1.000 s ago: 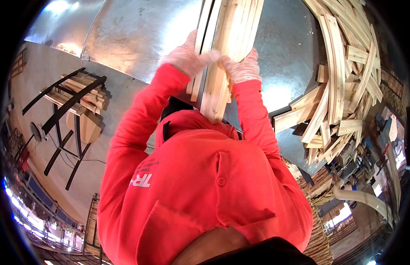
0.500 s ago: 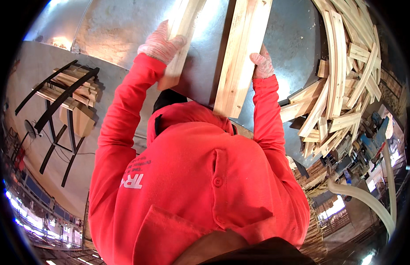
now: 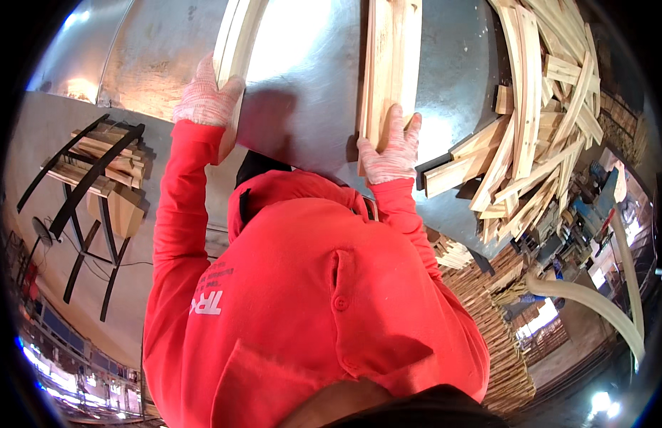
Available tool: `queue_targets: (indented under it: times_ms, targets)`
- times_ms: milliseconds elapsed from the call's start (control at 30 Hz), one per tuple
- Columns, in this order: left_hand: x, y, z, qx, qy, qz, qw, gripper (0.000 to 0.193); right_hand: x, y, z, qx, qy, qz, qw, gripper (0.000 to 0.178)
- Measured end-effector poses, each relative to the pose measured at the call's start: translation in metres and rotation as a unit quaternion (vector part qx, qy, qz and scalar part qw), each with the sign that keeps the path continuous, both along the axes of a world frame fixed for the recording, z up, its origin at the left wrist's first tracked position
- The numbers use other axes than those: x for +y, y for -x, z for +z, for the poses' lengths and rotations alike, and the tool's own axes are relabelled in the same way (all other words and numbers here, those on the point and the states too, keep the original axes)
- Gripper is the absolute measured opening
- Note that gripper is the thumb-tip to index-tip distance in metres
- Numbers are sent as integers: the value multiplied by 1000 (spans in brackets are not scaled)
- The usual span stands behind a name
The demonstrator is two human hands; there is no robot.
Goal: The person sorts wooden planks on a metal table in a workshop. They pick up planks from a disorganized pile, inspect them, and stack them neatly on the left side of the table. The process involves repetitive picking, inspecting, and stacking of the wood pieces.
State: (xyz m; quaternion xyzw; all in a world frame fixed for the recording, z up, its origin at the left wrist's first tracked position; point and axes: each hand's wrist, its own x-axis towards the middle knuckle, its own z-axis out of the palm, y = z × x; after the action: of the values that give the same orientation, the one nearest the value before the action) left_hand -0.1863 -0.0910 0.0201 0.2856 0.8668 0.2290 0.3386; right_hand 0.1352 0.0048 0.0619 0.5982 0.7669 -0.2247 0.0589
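Bundle of wooden strips [image 3: 393, 64], and I have it right here on my remote feed, to the right of centre on the grey metal table [image 3: 302, 107], no writing that I can make out on its pale, knotty faces! Lettering I do spot, a white mark [image 3: 206, 303] with small dark lines above it, printed on the chest of the red shirt [image 3: 309, 285]. Now the direction: the long axis runs almost straight away from the wearer, near end toward the body, far end leaving my view at the top. The gloved right hand [image 3: 391, 153] is on that near end, fingers spread apart and reaching along the wood. Over to the gloved left hand [image 3: 208, 100], thumb and fingers clasped about a second bundle [image 3: 239, 43], well apart from the first, near end at the table's edge, far end tipping slightly rightward; whether it rests or hangs, I cannot tell. Further right, a tangled heap of strips [image 3: 527, 100] points every which way
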Motion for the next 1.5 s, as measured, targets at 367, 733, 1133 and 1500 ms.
queue_targets:
  times_ms: [367,733,1133,1500]
  targets:
    - [12,-11,34,48,84,-22,995,65,125,31,59,498,-6,-181,848,76]
    - [19,-21,43,11,61,31,998,68,125,79,96,289,-328,127,890,56]
    - [18,-22,48,11,36,27,999,65,95,78,77,334,-275,140,891,67]
    - [23,-34,42,-19,63,9,998,87,31,113,9,187,55,244,950,87]
